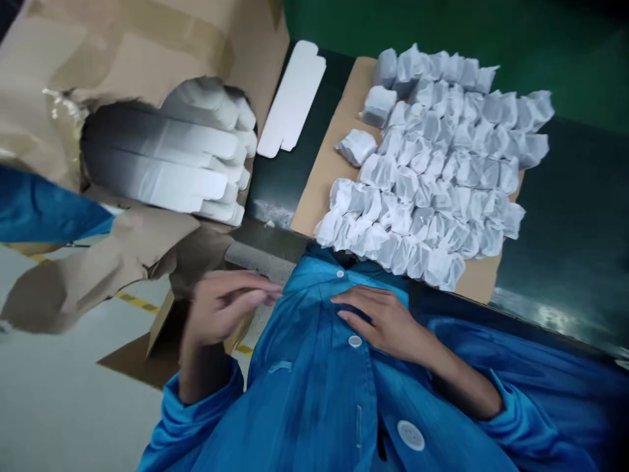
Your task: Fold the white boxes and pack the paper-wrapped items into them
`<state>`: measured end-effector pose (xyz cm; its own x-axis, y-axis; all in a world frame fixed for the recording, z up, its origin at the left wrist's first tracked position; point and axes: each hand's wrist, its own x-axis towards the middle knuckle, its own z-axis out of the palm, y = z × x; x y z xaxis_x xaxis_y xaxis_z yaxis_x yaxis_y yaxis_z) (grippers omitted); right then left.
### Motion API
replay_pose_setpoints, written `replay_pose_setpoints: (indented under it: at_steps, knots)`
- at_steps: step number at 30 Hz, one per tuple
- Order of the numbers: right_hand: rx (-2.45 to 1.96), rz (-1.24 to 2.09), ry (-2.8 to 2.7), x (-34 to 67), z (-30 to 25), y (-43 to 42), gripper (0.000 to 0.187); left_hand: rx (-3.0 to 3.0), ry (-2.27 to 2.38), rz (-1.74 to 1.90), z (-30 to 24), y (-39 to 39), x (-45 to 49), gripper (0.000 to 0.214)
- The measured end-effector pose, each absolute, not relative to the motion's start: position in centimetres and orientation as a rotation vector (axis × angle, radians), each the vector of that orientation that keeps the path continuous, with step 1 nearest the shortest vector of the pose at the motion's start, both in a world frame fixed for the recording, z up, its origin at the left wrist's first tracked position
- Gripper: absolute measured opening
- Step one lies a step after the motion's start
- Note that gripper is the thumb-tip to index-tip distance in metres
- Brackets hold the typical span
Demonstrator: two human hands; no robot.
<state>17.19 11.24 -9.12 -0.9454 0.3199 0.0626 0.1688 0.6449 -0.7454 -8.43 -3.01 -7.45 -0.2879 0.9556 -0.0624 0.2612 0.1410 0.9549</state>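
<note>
My left hand hangs in the air beside my blue coat, slightly blurred. Its fingers are stretched out with the thumb close below them, and nothing shows in it. Against the front of the coat rests my right hand, its fingers extended and thumb apart, holding nothing visible. Beyond it, on the table, rows of small items wrapped in white, thin paper-like material sit on a flat cardboard sheet. A flattened white carton lies left of the sheet.
At the left stands a large brown cardboard box with a torn opening, holding several flattened white cartons. Torn cardboard hangs out below it. An open carton is on the floor under my left hand. Blue fabric shows at the far left.
</note>
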Motion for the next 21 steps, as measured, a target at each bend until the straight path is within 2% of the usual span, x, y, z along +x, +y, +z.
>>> replay_pose_setpoints:
  at_steps: [2,5,7,15,21]
  knots:
    - [-0.336,1.229,-2.862,16.1,-10.8,10.3,0.025,1.082,1.713,0.945,-12.1,-3.8,-5.4,0.031]
    - [-0.277,1.225,-3.052,14.9,-12.4,9.5,0.029,0.980,1.866,0.843,-18.4,-3.1,-1.4,0.030]
    - [-0.288,1.213,-3.116,14.6,-12.9,9.6,0.031,0.963,1.910,0.783,-20.7,-2.3,-0.4,0.028]
    - [-0.286,1.061,-3.238,14.2,-14.1,11.2,0.028,0.883,2.148,0.797,-21.1,0.2,-1.2,0.032]
    - [-0.445,0.792,-3.448,7.4,-18.2,11.4,0.023,0.668,2.216,0.986,-23.3,-1.6,-2.2,0.032]
